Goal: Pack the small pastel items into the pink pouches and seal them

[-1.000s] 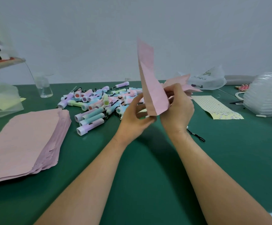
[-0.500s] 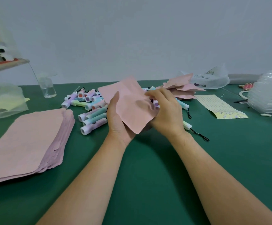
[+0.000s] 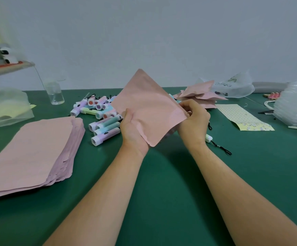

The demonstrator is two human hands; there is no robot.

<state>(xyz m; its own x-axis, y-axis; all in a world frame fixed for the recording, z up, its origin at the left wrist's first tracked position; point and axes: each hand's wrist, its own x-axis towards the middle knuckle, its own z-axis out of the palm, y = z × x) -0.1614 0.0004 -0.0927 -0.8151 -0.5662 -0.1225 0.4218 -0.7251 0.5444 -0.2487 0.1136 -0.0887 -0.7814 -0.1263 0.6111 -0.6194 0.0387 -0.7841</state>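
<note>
Holding one pink pouch (image 3: pixel 149 107) above the surface (image 3: pixel 163 178): left hand (image 3: pixel 132 130) grips its lower edge, right hand (image 3: pixel 194 124) pinches one corner. Judged thin, light, limp; best taken by edges.

This looks like a small packing workshop, with a green-matted counter (image 3: pixel 167 174) set against a bare grey wall (image 3: pixel 144 32). A thick stack of pink pouches (image 3: pixel 29 148) lies at nine o'clock, pastel items (image 3: pixel 105 125) are heaped at eleven, and piled clear plastic (image 3: pixel 296 105) sits at two.
</note>
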